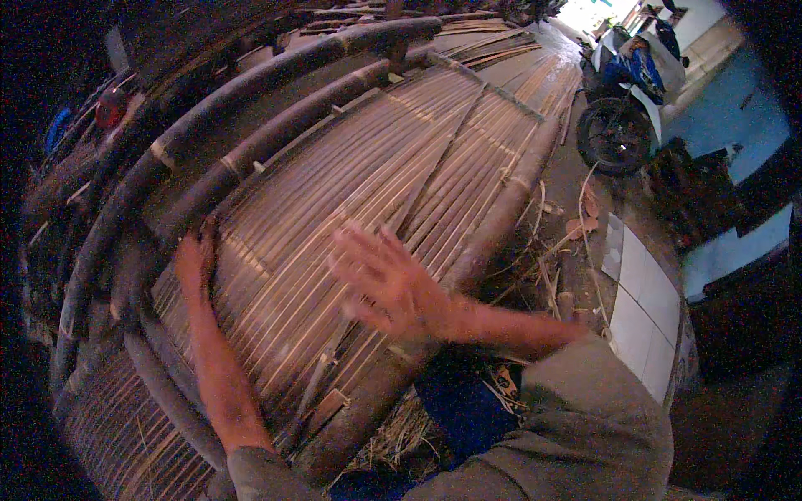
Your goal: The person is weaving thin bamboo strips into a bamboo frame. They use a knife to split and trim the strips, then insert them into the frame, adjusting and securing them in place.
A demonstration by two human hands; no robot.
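A long panel of narrow bamboo slats (359, 196), framed by thick bamboo poles, lies before me. My left hand (196, 257) rests at the panel's left edge, beside the inner bamboo pole (288, 134), with its fingers stretched forward; their tips are dark and hard to make out. Over the middle of the slats is my right hand (388, 284), open and empty, its fingers spread and smeared by motion. Whether its palm touches the slats I cannot tell. The near right frame pole (493, 225) passes under my right wrist. A thin crosspiece (439, 163) runs diagonally over the slats.
More curved bamboo poles (200, 108) are stacked at the left. A motorcycle (622, 125) stands at the far right. White tiles (643, 313) lie on the right, near bamboo scraps and shavings (547, 259). Loose split strips (493, 46) are at the back.
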